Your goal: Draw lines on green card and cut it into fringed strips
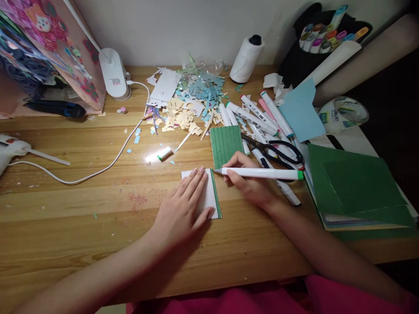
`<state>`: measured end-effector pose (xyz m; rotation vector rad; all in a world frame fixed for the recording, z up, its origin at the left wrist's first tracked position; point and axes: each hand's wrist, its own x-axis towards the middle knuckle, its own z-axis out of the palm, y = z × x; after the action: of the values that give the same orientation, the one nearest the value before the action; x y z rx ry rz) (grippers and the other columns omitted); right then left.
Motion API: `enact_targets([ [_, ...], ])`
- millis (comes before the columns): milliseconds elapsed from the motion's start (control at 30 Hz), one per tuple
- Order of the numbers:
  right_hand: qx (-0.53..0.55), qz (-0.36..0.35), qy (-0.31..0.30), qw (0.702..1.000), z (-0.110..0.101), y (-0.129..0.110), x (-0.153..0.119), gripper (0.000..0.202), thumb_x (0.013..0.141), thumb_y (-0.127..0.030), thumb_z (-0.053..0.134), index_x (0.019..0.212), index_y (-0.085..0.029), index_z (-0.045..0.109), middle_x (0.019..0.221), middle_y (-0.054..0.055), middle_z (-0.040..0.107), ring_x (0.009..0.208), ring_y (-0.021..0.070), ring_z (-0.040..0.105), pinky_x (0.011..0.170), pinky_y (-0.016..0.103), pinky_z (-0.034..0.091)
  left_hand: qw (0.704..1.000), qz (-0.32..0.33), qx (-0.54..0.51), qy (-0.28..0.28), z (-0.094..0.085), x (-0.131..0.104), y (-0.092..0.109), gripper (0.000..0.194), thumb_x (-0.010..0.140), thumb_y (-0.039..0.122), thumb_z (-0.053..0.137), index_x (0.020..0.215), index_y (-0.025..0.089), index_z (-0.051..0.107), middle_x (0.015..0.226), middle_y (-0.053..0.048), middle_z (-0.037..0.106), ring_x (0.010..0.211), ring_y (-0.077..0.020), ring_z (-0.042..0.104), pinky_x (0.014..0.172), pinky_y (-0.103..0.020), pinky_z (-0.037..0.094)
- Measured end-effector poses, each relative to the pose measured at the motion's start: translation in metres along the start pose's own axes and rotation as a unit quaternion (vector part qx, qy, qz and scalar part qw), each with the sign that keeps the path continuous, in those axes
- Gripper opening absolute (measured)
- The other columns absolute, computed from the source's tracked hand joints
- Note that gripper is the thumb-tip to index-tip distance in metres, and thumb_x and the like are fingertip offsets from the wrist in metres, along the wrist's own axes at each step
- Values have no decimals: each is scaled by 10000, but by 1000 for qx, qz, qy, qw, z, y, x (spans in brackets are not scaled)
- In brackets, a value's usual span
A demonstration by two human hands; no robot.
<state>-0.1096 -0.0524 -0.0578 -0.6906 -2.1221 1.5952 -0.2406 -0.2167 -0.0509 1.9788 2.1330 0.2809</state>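
My left hand (183, 203) lies flat on a small white card (211, 200), fingers stretched out toward its top edge. Under the card is a green piece (217, 208), showing as a strip along the right side. My right hand (247, 181) grips a white marker (262, 173) with a green end, its tip touching the green strip near the top corner. Just beyond my hands lies a green square (225, 144) with dark parallel lines. A white marker cap (164, 153) with a green band rests on the table to the left of it.
Paper scraps (193, 98) pile up at the back. Black-handled scissors (278, 150) lie among several loose markers (255, 117) on the right. Green sheets (353, 183) are stacked farther right. A white cable (108, 168) curves across the left, near a glue gun (13, 148).
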Motion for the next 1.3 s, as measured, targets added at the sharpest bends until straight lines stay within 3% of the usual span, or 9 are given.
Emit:
enact_targets([
  [467,-63,23,4,998,1,-3,-1,54,844,-252,538,849,-208,508,734,9,607,662,165,598,567,264,438,1000,-1,-5,6,-1,-2,1,665,917,453,381,1453,102,203,1533,-57,189,1403,-188,178,1121,-337,248],
  [1300,-55,15,-11,998,1,-4,-2,70,821,-243,542,799,-200,491,670,-11,573,599,145,555,539,247,409,1000,11,-3,15,-4,0,2,666,901,442,398,1440,83,239,1515,-82,241,1394,-204,212,1110,-339,268],
])
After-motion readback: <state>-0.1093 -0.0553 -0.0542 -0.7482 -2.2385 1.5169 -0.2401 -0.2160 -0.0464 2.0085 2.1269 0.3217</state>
